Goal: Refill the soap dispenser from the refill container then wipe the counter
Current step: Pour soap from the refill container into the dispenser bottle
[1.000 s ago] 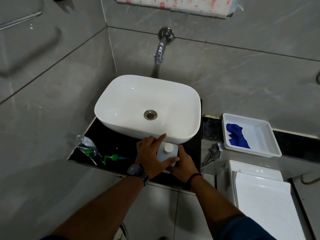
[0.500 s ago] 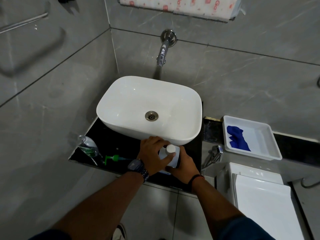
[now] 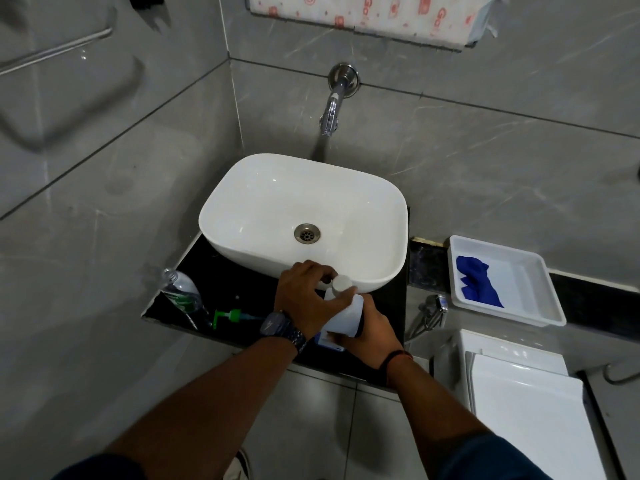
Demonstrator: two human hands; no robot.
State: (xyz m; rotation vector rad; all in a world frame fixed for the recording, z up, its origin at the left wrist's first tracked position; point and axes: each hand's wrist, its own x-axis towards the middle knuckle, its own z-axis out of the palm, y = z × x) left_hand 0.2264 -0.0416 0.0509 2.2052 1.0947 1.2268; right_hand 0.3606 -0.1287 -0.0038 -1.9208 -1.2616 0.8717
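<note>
A white refill container stands on the black counter in front of the basin. My right hand grips its body from the right. My left hand is closed around its neck, fingers at the white cap. A clear soap dispenser bottle with a green label stands at the counter's left end, its top off. Its green pump head lies on the counter beside it. A blue cloth rests in a white tray on the right ledge.
A white basin takes up most of the counter, under a chrome wall tap. A white toilet cistern stands lower right. A chrome spray fitting hangs between counter and toilet. Grey tiled walls close in left and behind.
The container has tilted a little toward me and my left fingers have shifted round the cap. The view has dropped slightly, so everything sits lower in the frame.
</note>
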